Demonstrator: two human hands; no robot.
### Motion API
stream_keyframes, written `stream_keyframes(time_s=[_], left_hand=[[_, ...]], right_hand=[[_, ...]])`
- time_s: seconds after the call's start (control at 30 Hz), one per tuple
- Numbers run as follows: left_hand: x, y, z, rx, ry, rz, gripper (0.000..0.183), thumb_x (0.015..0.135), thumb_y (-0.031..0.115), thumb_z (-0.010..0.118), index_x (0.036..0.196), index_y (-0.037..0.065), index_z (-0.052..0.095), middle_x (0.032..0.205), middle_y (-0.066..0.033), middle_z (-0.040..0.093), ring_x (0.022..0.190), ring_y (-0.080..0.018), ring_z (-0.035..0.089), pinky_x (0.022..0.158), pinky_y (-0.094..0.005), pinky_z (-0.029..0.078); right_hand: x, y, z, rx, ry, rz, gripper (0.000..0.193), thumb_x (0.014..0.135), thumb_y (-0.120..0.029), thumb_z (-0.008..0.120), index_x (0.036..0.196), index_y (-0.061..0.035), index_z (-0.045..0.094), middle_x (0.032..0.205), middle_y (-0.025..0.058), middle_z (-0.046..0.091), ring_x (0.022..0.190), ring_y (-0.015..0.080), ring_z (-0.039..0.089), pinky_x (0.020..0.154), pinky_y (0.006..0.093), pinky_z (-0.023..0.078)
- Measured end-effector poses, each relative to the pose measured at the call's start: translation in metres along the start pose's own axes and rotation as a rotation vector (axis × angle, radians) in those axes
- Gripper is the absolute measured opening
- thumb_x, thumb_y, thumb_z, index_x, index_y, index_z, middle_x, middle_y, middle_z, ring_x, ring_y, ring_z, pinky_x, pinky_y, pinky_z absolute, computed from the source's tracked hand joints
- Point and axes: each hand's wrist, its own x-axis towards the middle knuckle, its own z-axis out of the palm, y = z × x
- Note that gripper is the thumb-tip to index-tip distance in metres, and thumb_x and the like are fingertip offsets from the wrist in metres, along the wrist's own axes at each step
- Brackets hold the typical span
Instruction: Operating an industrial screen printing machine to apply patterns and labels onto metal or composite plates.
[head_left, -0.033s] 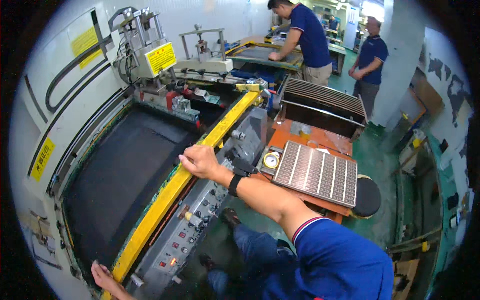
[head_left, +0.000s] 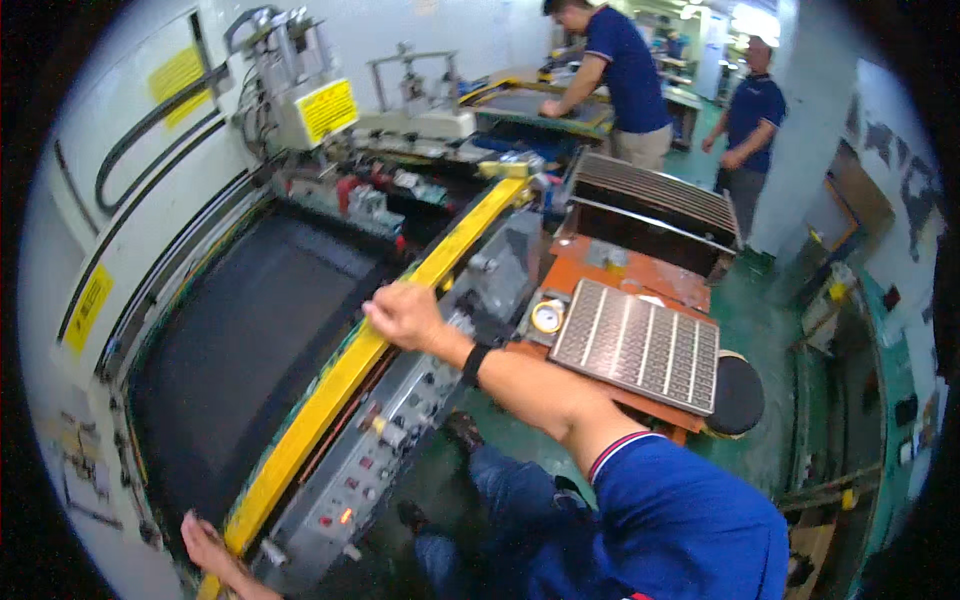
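Note:
A printing screen with dark mesh (head_left: 250, 310) lies in a yellow-painted frame (head_left: 300, 440) on a large machine to my left. My right hand (head_left: 405, 314), with a black band at the wrist, is closed over the middle of the frame's near bar, thumb toward the mesh. At the bar's lower end my left hand (head_left: 208, 550) reaches across it, fingers curled over the inner edge; their undersides are hidden. Just below the bar runs the machine's grey control panel (head_left: 365, 470) with knobs, red switches and a lit red display.
An orange table (head_left: 640, 285) to the right carries a metal plate with a grid pattern (head_left: 635, 345), a round dial gauge (head_left: 547, 316) and a slatted rack (head_left: 655, 200). Beside it stands a black round stool (head_left: 735, 395). Two people (head_left: 628, 75) (head_left: 750, 130) stand farther back.
Both my hands keep their places on the yellow frame. The view shifts slightly, blurring the picture. The person standing at the back right has moved their hands apart.

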Motion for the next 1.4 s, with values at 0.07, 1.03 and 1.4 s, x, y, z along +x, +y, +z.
stream_keyframes(time_s=[0.07,1.03,1.4], left_hand=[[-0.006,0.002,-0.006,-0.001,0.027,0.071,0.023,0.092,0.021,0.051,0.103,0.006,0.063,0.073,0.0035,0.052,0.062,-0.0041,0.044,0.052,-0.0188,0.033],[-0.141,0.153,0.121,-0.558,-0.436,0.603,0.077,0.092,0.047,0.038,0.142,-0.006,0.01,0.149,-0.0174,0.015,0.139,-0.0291,0.014,0.113,-0.0394,0.01],[-0.182,0.183,0.111,-0.458,-0.145,0.553,0.047,0.093,0.025,0.049,0.134,0.003,0.039,0.134,-0.0182,0.043,0.122,-0.0267,0.044,0.103,-0.0336,0.034]], right_hand=[[-0.003,-0.001,0.005,0.029,0.004,0.004,0.029,0.08,-0.03,0.057,0.062,-0.0073,0.055,0.063,0.0135,0.057,0.064,0.0344,0.058,0.056,0.0451,0.044],[-0.002,-0.223,0.004,0.977,-0.208,-0.529,0.066,0.091,-0.042,0.04,0.134,0.008,0.033,0.139,0.0274,0.033,0.132,0.0416,0.03,0.108,0.0468,0.023],[-0.016,-0.27,-0.009,1.24,-0.183,-0.479,0.055,0.085,-0.015,0.047,0.133,0.0085,0.035,0.141,0.0274,0.03,0.133,0.0402,0.026,0.111,0.046,0.017]])
